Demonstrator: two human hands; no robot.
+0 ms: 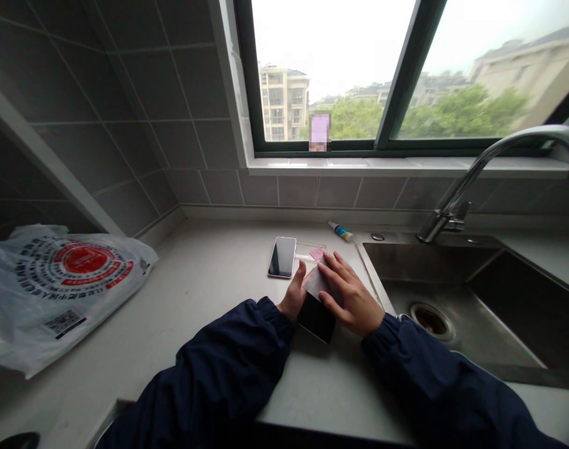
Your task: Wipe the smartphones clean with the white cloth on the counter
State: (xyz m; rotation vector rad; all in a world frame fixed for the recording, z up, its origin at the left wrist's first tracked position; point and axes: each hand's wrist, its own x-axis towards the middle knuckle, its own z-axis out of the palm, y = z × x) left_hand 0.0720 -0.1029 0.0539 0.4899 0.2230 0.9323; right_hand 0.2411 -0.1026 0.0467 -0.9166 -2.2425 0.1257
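My left hand (292, 296) is closed around the left edge of a black smartphone (317, 319), thumb up along its side. My right hand (354, 296) lies over the phone's upper part, its fingers pressing a pale grey cloth (322, 284) against the screen. The cloth covers the phone's far half; the near half shows dark and bare. Just beyond my left hand, a second phone (282, 257) lies on the counter, dark screen up. A small pink piece (316, 253) rests past my fingertips, beside a clear thin strip (307, 245).
A small tube (340, 231) with a pointed tip lies near the back wall. To the right is a steel sink (382, 265) with a curved faucet (471, 174). A white printed plastic bag (41, 337) sits on the counter (209, 274) at left. A window (317, 81) is ahead.
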